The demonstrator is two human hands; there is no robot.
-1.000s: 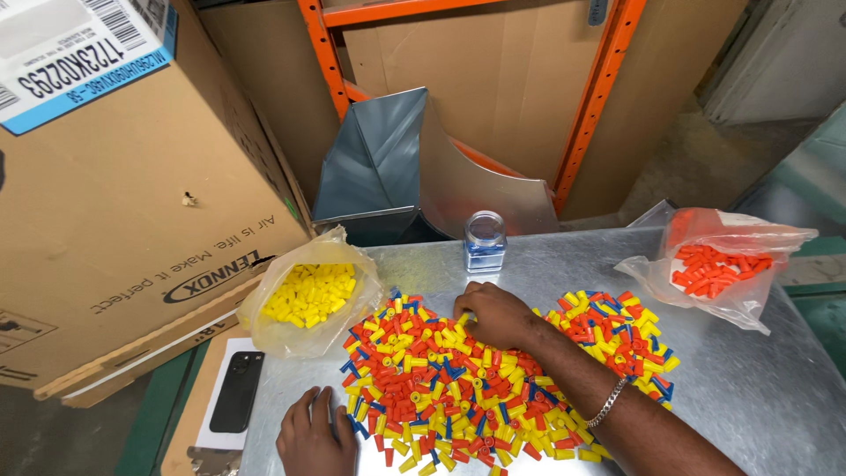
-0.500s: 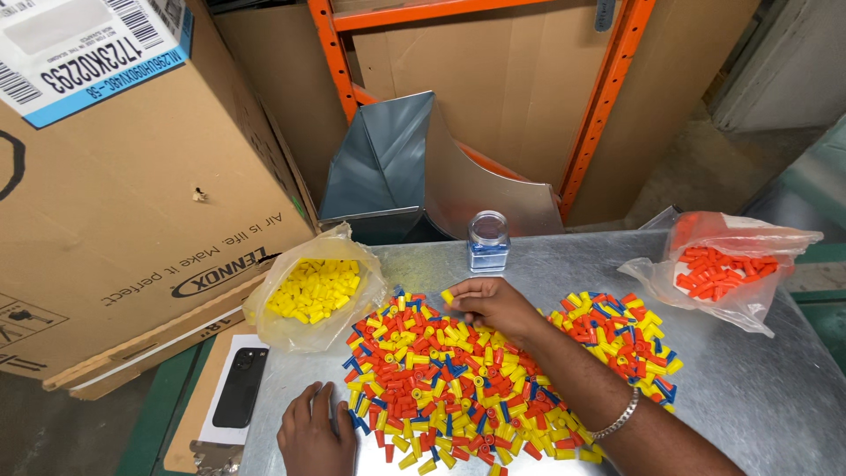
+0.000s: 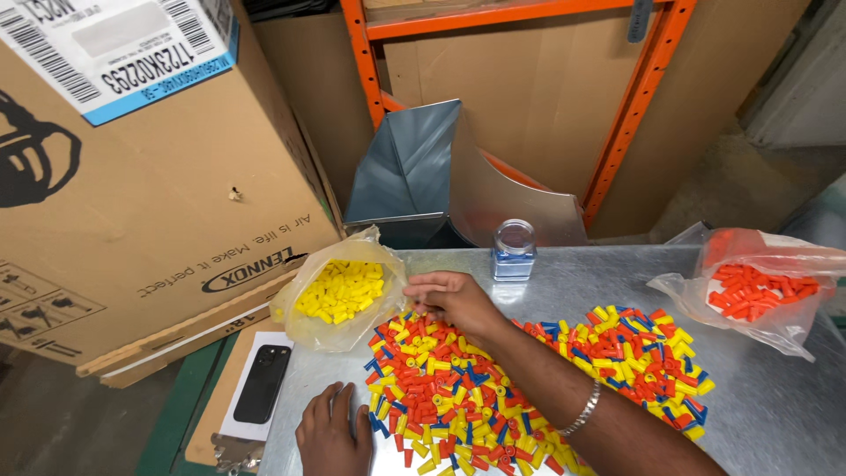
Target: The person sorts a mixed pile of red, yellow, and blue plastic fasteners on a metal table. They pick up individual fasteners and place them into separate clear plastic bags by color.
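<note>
A mixed pile of red, yellow and blue wire connectors (image 3: pixel 529 388) spreads across the frame's centre. At centre left, a bag of yellow connectors (image 3: pixel 339 295) gapes. The right hand (image 3: pixel 454 300), fingers pinched narrow, reaches its mouth; whether it holds anything, I cannot tell. The left hand (image 3: pixel 333 432) rests flat, empty, bottom centre.

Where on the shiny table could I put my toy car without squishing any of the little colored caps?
Bare metal shows on the table at the front right, below the bag of orange caps, and in the strip between the small jar and that bag. The middle is crowded: the mixed cap pile, both hands, and the bag of yellow caps.
</note>
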